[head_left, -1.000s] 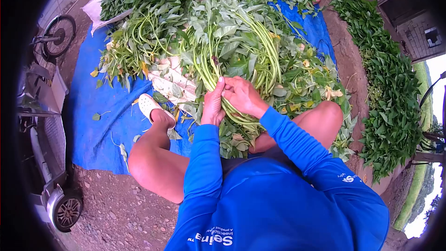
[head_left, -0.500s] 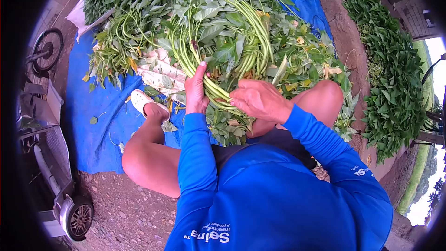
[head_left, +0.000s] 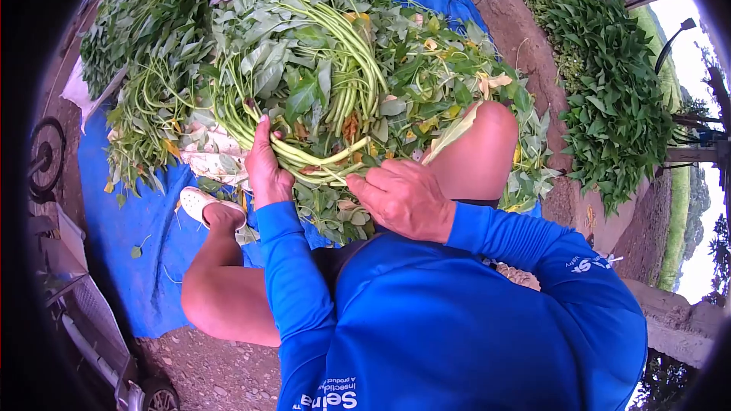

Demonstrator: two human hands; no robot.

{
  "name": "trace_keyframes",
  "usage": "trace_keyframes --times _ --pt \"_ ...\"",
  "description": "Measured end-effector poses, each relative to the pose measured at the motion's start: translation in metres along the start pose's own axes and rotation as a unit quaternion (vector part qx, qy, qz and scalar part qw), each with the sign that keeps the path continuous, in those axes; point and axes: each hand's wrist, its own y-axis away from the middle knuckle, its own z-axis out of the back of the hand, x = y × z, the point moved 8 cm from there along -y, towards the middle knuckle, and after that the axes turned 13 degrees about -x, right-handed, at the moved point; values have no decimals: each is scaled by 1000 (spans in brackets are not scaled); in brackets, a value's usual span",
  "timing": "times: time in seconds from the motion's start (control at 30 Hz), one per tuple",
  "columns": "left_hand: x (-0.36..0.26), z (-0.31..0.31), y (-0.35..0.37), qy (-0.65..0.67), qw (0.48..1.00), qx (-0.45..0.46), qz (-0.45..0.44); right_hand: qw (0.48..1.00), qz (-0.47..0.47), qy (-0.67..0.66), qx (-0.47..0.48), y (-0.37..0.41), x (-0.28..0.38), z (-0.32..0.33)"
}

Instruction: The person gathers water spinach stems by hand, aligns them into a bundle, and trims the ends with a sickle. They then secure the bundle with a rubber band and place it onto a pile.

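A curved bundle of long green leafy stems (head_left: 304, 156), looking like water spinach, lies across the front of the leaf pile. My left hand (head_left: 268, 167) is wrapped round the bundle, thumb on top. To its right, my right hand (head_left: 407, 196) has curled fingers at the lower stem ends, apparently pinching some of them; its fingertips are partly hidden. One cut stem end sticks up between the two hands. More leafy stems (head_left: 343, 53) bend round in a loop above, their leaves inside it.
A large leaf pile (head_left: 145, 7) covers the blue tarp (head_left: 122, 213), with yellowed leaves mixed in. A pale sack (head_left: 213, 148) lies under the stems. Another long heap of greens (head_left: 609, 99) lines the right side. A metal cart with a wheel (head_left: 160, 396) stands at left.
The view has shifted, so the scene sits further left. My right hand has drawn slightly away from my left, down along the stem ends. The left hand keeps its hold.
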Motion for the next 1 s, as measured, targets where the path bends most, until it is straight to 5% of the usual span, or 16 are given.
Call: trace_keyframes --times 0.23,0.37,0.47,0.53,0.67,0.8,1.0 --pt "-37 22 -26 23 999 -22 -30 1000 12 24 -7 2 -1 44" --pt "-47 8 6 0 997 35 -69 972 -1 233 11 -29 -107 76" --pt "-45 -3 41 -54 992 103 -52 966 -31 240 -95 -50 -153 77" --pt "-43 -10 58 -81 984 146 -58 958 -272 -85 -35 -73 -158 45" --pt "-35 -13 70 -98 974 191 -69 874 -326 -351 79 -95 -114 -70" --pt "-33 -14 79 -124 966 211 -77 740 -461 -490 8 -111 -98 -131" --pt "-34 -15 82 -171 969 145 -106 655 -546 -521 -43 -80 -104 -140"
